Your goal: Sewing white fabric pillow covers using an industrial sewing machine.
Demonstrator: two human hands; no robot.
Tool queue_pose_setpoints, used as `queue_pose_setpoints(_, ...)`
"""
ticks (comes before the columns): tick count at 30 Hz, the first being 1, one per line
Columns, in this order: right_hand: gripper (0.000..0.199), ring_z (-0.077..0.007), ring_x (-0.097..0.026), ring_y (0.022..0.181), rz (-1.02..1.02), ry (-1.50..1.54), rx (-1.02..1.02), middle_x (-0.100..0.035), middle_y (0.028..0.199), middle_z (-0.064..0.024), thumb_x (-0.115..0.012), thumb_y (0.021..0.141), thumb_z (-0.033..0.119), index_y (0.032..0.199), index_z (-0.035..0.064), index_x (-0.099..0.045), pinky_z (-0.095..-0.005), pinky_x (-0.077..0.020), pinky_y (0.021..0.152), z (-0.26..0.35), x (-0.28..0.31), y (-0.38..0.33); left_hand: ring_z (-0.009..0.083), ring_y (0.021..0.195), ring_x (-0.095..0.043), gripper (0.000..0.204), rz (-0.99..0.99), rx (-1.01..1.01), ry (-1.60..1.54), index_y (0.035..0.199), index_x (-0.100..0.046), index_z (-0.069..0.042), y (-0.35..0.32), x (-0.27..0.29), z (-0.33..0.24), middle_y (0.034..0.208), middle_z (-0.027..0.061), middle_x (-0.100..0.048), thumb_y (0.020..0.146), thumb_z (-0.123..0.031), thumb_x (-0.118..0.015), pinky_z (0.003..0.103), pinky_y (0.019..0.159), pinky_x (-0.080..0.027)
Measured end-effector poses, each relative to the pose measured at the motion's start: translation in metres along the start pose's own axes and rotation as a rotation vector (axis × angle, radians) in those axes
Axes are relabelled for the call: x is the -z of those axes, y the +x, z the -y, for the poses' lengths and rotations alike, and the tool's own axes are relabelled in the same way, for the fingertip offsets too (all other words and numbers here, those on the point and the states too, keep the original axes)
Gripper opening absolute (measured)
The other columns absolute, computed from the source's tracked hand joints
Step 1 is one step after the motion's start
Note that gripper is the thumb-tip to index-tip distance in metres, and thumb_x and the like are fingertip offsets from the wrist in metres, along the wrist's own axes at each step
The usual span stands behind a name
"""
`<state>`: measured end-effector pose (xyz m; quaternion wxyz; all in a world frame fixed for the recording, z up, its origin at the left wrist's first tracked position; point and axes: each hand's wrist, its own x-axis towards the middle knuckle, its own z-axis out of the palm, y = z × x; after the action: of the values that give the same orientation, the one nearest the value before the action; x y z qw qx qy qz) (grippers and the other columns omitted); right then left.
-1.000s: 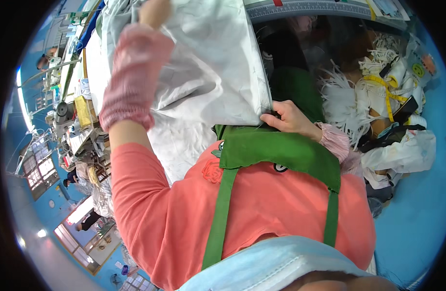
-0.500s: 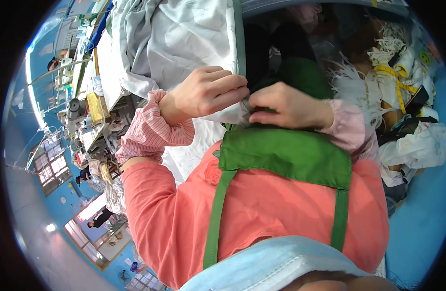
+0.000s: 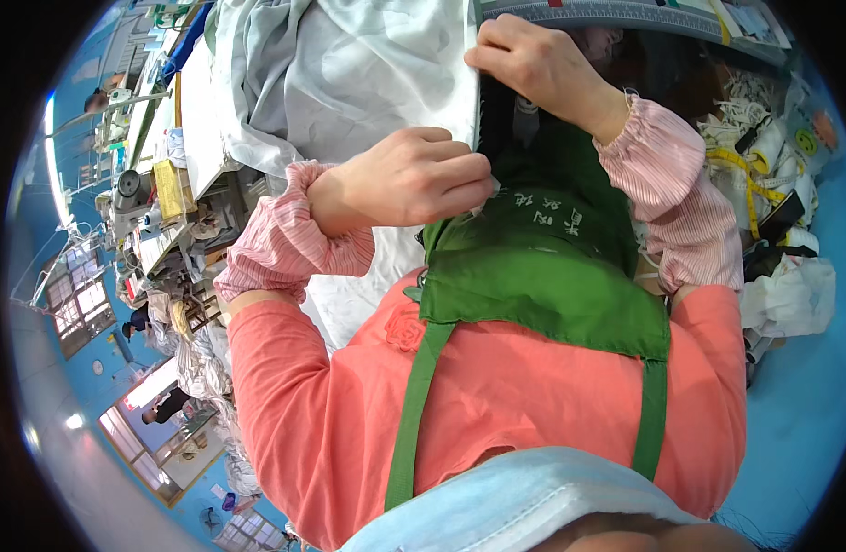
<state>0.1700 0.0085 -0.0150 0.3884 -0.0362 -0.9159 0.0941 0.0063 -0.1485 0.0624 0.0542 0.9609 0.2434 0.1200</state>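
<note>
A large piece of pale white-grey fabric spreads in loose folds before me, its long straight edge running away from my body. At the near end of that edge my left hand is closed in a pinch on the fabric, and the fingertips hide the exact grip. Farther up the same edge, my right hand is also pinched on the fabric, thumb against fingers. Between the two hands the edge lies nearly straight. A green apron covers my lap just below my hands.
On the right lie white trimmings, a yellow tape measure, a dark phone-like object and a crumpled white bag. A grey ruler-marked table edge crosses the far side. Sewing machines and cloth piles line the left.
My right hand has moved away from beside my left hand, up to the far part of the fabric edge. My left hand has shifted slightly right, still closed on the fabric.
</note>
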Motion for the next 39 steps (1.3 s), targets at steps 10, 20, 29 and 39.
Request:
queue_pose_setpoints(10, 0.019, -0.0207, -0.064, 0.085, -0.034, -0.097, -0.072, -0.062, 0.092, -0.0023, -0.071, 0.081, 0.007, 0.099, 0.0074, -0.067, -0.0319, -0.0559, 0.068, -0.013, -0.009, -0.001, 0.0146, 0.059, -0.053, 0.018, 0.008, -0.006, 0.009, 0.087, -0.06, -0.002, 0.005, -0.001, 0.0, 0.081, 0.0047, -0.05, 0.072, -0.011, -0.066, 0.028, 0.05, -0.043)
queue_pose_setpoints(20, 0.013, -0.0286, -0.065, 0.082, -0.331, -0.038, -0.027, -0.058, 0.082, -0.0091, -0.059, 0.087, 0.008, 0.098, 0.0056, -0.065, -0.0375, -0.0539, 0.071, -0.043, -0.028, 0.01, 0.0128, 0.055, -0.048, 0.018, 0.108, -0.024, -0.038, 0.091, -0.062, 0.001, 0.009, 0.009, 0.005, 0.081, 0.0043, -0.051, 0.077, -0.008, -0.068, 0.027, 0.046, -0.038)
queue_pose_setpoints(29, 0.01, -0.0196, -0.063, 0.089, 0.034, -0.029, 0.015, -0.059, 0.099, -0.0013, -0.064, 0.082, 0.008, 0.091, 0.0056, -0.063, -0.0307, -0.0542, 0.068, -0.036, -0.015, 0.01, 0.0128, 0.055, -0.049, 0.018, 0.131, -0.027, -0.067, 0.089, -0.061, 0.0, 0.014, 0.017, 0.007, 0.08, 0.0043, -0.051, 0.075, -0.008, -0.069, 0.027, 0.046, -0.039)
queue_pose_setpoints(39, 0.013, -0.0157, -0.061, 0.087, 0.057, 0.118, 0.261, -0.065, 0.098, -0.0019, -0.066, 0.063, 0.007, 0.075, 0.0029, -0.062, -0.029, -0.0522, 0.062, 0.018, 0.025, -0.015, 0.0147, 0.054, -0.048, 0.017, 0.14, -0.036, -0.078, 0.083, -0.058, -0.003, 0.024, 0.001, 0.008, 0.074, 0.0036, -0.043, 0.071, -0.012, -0.065, 0.029, 0.046, -0.039)
